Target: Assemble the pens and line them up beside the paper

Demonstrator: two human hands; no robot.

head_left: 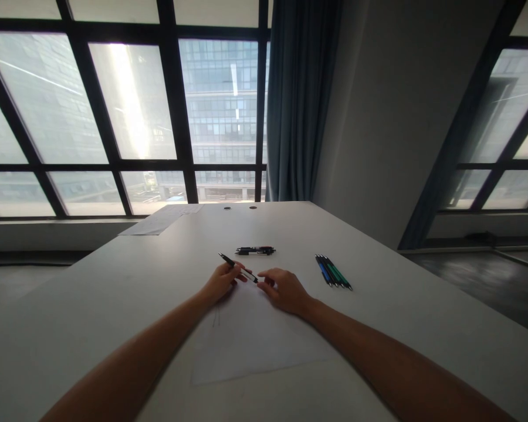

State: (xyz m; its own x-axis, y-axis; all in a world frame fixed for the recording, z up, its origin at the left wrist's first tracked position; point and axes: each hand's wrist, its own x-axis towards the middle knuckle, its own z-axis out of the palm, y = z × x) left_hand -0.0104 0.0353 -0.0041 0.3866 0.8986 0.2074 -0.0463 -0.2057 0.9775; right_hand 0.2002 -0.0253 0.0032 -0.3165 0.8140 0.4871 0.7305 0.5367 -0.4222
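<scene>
Paper sheets lie at the far left of the surface, well apart from the hands. Nearer, the left hand grips a black pen in closed fingers — the pen slants down to the right, its lower end touching the fingertips of the right hand, which pinch it. Both hands rest over one white sheet. Beyond the held pen lies a small cluster of dark pens, number unclear. Right of the hands lie about four pens — blue and green.
</scene>
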